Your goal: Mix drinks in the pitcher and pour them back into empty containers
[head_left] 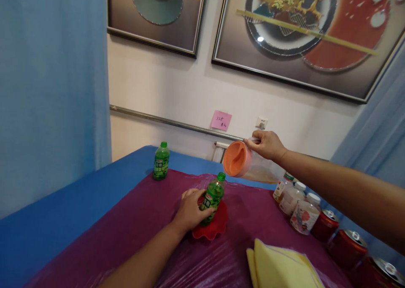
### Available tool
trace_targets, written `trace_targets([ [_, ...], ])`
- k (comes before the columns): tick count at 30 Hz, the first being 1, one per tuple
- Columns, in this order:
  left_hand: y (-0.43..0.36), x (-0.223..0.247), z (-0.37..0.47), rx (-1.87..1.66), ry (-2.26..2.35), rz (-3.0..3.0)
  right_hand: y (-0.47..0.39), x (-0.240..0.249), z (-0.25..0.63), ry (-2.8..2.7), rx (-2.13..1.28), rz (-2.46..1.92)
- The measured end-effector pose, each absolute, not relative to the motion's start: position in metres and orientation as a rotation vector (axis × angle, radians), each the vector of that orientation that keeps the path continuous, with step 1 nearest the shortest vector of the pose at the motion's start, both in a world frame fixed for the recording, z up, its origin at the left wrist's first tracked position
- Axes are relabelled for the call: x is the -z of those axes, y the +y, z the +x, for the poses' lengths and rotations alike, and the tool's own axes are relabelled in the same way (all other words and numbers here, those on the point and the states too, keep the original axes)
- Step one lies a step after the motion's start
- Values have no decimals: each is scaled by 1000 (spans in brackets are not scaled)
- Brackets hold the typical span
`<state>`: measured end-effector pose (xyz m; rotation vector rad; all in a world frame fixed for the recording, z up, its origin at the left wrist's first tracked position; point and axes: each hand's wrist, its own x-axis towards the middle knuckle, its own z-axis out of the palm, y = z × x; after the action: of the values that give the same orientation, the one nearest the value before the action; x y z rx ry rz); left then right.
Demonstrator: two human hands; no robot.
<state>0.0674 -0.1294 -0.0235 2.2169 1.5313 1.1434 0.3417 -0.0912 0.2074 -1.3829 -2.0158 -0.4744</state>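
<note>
My left hand (192, 210) is wrapped round a green drink bottle (213, 199), which leans slightly to the right over a red scalloped dish (211, 232). Whether the bottle's base touches the dish is hard to tell. Raised to the right, my right hand (267, 145) grips a clear pitcher (257, 168) with an orange lid (237, 158). The pitcher is tipped on its side, lid toward the left, with some amber liquid along its lower wall. A second green bottle (161, 161) stands upright at the back left.
Several bottles with white caps (306, 214) and red cans (349, 248) line the right side. A folded yellow cloth (284, 266) lies at the front right. Purple sheeting (139, 233) covers part of the blue table (79, 195). Behind are a wall rail (171, 122) and blue curtains (53, 77).
</note>
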Motion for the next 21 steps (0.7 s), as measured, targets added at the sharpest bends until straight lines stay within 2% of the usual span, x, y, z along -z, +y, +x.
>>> trace_targets([
  [21,-130,23,67,-1164,1513,2200,-97,-215,338,-2028,482,-1346],
])
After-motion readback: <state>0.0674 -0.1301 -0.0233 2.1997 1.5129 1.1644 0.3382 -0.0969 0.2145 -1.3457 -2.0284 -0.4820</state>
